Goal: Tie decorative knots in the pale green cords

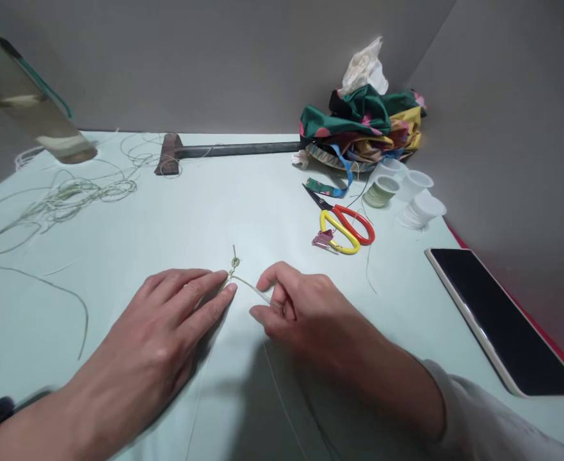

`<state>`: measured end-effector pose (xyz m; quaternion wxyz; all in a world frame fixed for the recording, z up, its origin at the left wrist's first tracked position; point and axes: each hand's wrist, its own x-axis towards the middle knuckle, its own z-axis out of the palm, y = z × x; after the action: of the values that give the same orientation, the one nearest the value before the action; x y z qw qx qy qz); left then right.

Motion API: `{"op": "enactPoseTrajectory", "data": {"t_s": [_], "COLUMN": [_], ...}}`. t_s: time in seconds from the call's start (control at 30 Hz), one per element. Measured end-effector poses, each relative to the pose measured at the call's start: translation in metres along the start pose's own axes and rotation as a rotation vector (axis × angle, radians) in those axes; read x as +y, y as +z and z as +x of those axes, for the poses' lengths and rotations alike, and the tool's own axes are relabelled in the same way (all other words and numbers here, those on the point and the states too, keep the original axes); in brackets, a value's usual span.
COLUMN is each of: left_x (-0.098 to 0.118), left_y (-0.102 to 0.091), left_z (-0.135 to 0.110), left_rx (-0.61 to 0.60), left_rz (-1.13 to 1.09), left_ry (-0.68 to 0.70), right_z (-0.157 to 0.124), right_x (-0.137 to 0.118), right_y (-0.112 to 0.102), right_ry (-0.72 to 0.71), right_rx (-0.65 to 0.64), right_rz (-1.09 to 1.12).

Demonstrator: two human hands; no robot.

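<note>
A small knotted piece of thin green cord [235,262] lies on the pale tabletop, with a tiny loop at its top. My left hand [166,339] is at its lower end, thumb and index fingertips pinching the cord just under the knot. From the knot a strand of cord [250,285] runs right into my right hand [305,307], whose curled fingers are closed around it. Thin pale strands [282,400] trail down toward the near edge from beneath both hands. The fingertips partly hide the lower part of the knot.
Behind lie a hammer [243,150], scissors [346,227] with red and yellow handles, thread spools [381,191] and a bundle of patterned cloth [363,121]. Tangled cord [77,198] spreads at left, below a slanting post [36,96]. A phone [507,320] lies at right.
</note>
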<state>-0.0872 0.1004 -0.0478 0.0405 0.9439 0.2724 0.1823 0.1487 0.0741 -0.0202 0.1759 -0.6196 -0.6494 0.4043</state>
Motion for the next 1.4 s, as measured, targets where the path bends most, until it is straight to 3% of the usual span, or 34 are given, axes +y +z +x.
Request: {"op": "enactPoseTrajectory", "data": {"t_s": [0.1,0.37,0.43,0.5,0.63,0.83,1.03,1.13,1.27,1.4], "left_x": [-0.001,0.012,0.017,0.022,0.027,0.026,0.026,0.026,0.025,0.029], "left_y": [-0.003,-0.008,-0.010,-0.011,-0.015,-0.012,-0.008,-0.008,-0.008,-0.005], "left_z": [0.002,0.015,0.015,0.014,0.016,0.019,0.021,0.021,0.013,0.006], "left_rx": [-0.028,0.016,0.032,0.004,-0.220,-0.314,-0.246,-0.220,-0.170,-0.101], "left_rz": [0.069,-0.098,-0.156,-0.264,-0.643,-1.079,-1.115,-1.106,-0.973,-0.810], "left_ry": [0.077,-0.056,-0.172,-0.374,-0.835,-1.098,-1.113,-1.103,-1.029,-0.906], "right_z": [-0.004,-0.023,-0.025,-0.027,-0.028,-0.029,-0.027,-0.016,0.004,0.015], "right_x": [-0.003,-0.014,-0.015,-0.016,-0.015,-0.014,-0.007,-0.005,-0.001,0.003], "right_y": [0.002,0.003,0.003,0.004,0.009,0.019,0.020,0.012,0.006,0.014], "right_ry": [-0.065,-0.068,-0.064,-0.082,-0.103,-0.178,-0.336,-0.300,-0.231,-0.289], "right_rx": [-0.006,-0.104,-0.118,-0.111,-0.096,-0.147,-0.134,-0.033,0.212,0.200], "right_rz": [-0.120,-0.256,-0.230,-0.178,-0.105,-0.130,-0.092,-0.042,-0.320,-0.445]}}
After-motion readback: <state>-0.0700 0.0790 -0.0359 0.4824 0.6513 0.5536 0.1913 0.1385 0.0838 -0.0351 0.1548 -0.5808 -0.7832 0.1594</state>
